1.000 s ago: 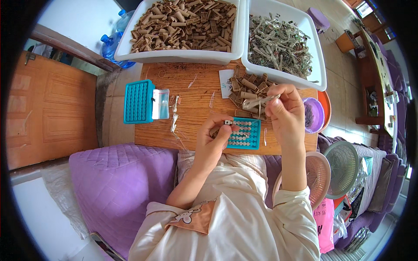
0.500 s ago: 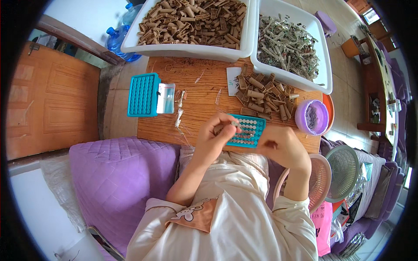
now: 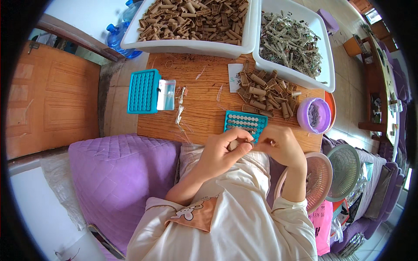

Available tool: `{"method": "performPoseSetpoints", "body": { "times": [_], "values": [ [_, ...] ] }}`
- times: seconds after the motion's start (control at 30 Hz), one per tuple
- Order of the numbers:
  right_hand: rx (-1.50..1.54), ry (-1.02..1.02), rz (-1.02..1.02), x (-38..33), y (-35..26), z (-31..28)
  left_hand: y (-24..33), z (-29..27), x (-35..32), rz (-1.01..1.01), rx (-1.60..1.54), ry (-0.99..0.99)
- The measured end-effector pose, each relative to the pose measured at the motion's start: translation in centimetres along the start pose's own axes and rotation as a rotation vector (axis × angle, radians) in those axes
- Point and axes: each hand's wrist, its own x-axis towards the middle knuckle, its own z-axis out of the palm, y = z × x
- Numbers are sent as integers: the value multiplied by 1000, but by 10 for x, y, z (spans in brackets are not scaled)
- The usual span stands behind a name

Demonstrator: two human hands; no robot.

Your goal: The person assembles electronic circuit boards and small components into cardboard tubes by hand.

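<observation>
**A small tan rounded plastic-looking piece (image 3: 233, 145) at the near edge of the teal rectangular plastic tray (image 3: 263, 123)**

My left hand (image 3: 219, 154) is closed on the piece, thumb against fingers; they hide most of it. I'd expect it to be light and stiff, smooth enough to slip, with thin walls that could crack if squeezed hard. Best hold: along its sides, leaving the end free. My right hand (image 3: 281, 145) meets the left fingertips at the tray's near right corner; I cannot tell whether its fingers pinch anything. Small silvery round discs (image 3: 245, 118) sit in rows in the tray. Beyond it lies a loose pile of tan half-round shells (image 3: 257, 92); to its right, a round purple plastic bowl (image 3: 303, 117).
</observation>
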Motion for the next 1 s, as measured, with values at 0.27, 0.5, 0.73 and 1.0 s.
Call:
{"method": "performPoseSetpoints", "body": {
  "times": [0.27,0.5,0.73,1.0],
  "values": [
    [-363,453,-267,7,-22,11,2,-1,-2,-9,93,-6],
    [-223,355,-246,-6,-23,27,-2,4,-4,38,-44,97],
    [-192,405,-230,-9,-16,31,-7,-1,-6,-45,-134,-21],
    [241,607,-119,-12,-13,52,-26,-4,-1,11,-1050,-120]
  ]
}}
